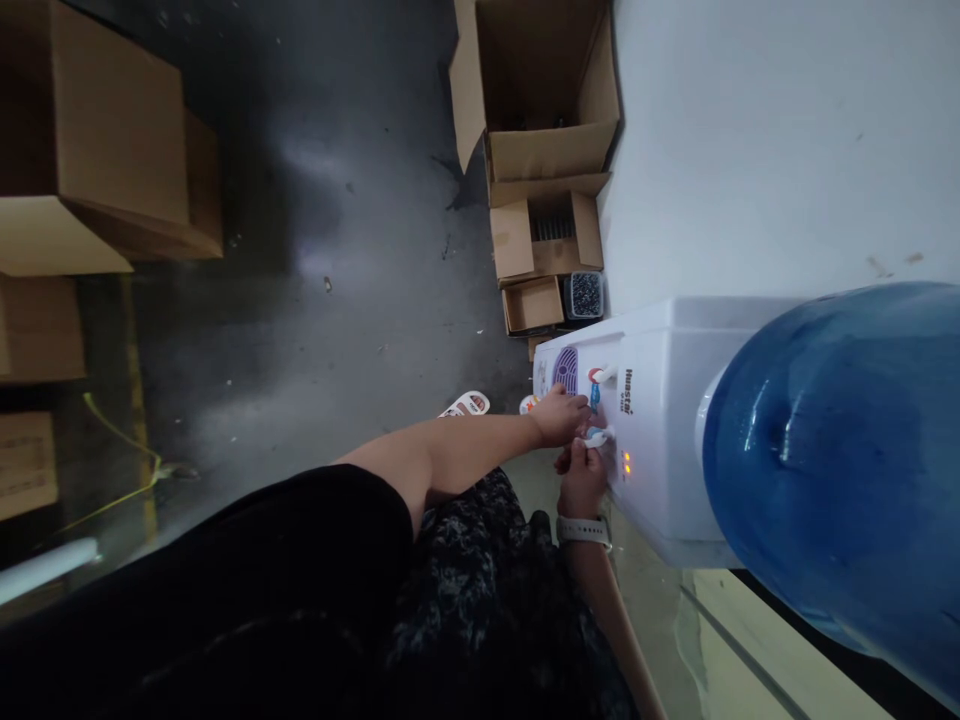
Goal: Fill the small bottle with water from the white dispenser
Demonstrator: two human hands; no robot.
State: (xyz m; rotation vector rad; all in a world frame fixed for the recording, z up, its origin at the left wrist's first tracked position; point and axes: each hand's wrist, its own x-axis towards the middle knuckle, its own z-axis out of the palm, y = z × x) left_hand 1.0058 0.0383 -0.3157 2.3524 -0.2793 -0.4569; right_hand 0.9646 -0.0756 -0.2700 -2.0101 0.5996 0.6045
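A white water dispenser (pixel 660 450) stands against the wall with a big blue water bottle (pixel 840 470) on top. Its front has a red tap (pixel 598 375) and a blue tap (pixel 598 435). My left hand (pixel 559 415) reaches in from the left and is closed just below the taps; what it holds is hidden. My right hand (pixel 579 478), with a white watch (pixel 583 530) on the wrist, has its fingers closed on the blue tap. Two orange lights (pixel 626 462) glow beside it.
Several open cardboard boxes (pixel 544 150) line the white wall beyond the dispenser, one beside a tray of small dark parts (pixel 583 295). More boxes (pixel 97 160) are stacked at the left on the dark concrete floor. My sandalled foot (pixel 466 404) shows below the arm.
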